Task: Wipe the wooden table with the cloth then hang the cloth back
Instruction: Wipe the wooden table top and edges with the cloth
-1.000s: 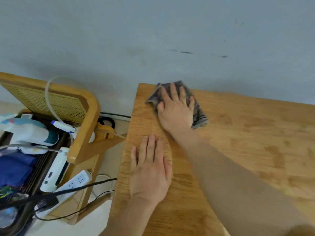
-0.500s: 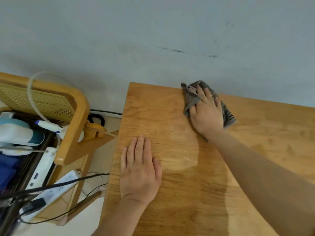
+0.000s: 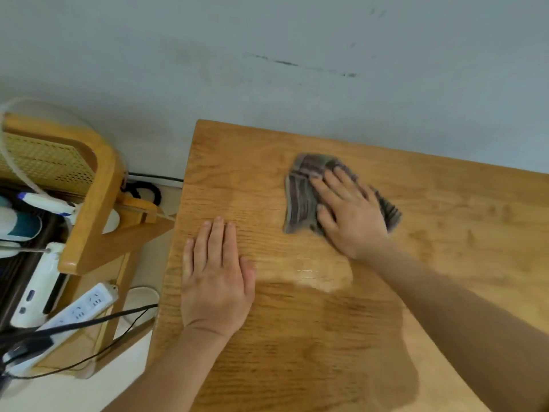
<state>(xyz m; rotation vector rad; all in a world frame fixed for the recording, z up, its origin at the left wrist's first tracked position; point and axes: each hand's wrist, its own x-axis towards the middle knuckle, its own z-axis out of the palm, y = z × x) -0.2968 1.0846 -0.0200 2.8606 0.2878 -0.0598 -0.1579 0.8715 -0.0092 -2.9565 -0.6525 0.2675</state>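
Head view: my right hand (image 3: 347, 212), fingers spread flat, presses the grey cloth (image 3: 300, 197) onto the wooden counter (image 3: 445, 233) at center frame, near the far edge. My left hand (image 3: 217, 278) rests open, bracing at lower left. Even, overlapping strokes should clean best. The crumpled cloth's long axis runs upper left to lower right.

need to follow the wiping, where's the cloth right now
In the head view the cloth lies flat on the wooden table, pressed under the right hand, near the wall edge, right of the left hand.
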